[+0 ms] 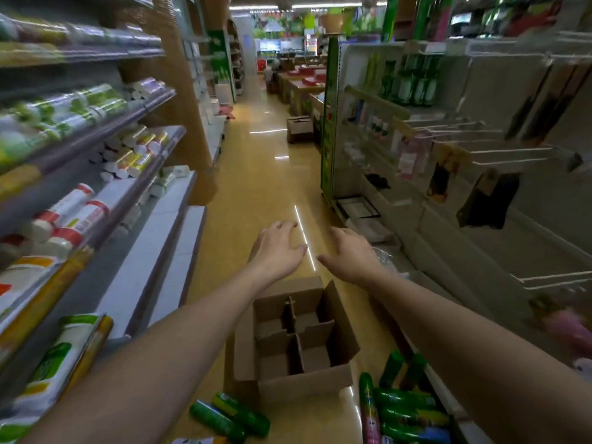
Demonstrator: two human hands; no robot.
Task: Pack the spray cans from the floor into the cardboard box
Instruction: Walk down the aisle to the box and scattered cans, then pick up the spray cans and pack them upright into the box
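An open cardboard box [344,334] with inner dividers stands on the shop floor below my arms, its cells empty. Two green spray cans [230,416] lie on the floor left of the box front. A pile of several green cans [407,408] lies to the right of it, with one pink-labelled can [369,411] among them. My left hand [277,246] and my right hand [350,253] reach forward above and beyond the box, palms down, fingers spread, holding nothing.
Shelves with packaged rolls and bags [80,161] line the left side. A rack with hooks and hanging goods [448,149] lines the right. The yellow floor aisle [256,174] runs ahead. Another cardboard box [299,128] sits farther down the aisle.
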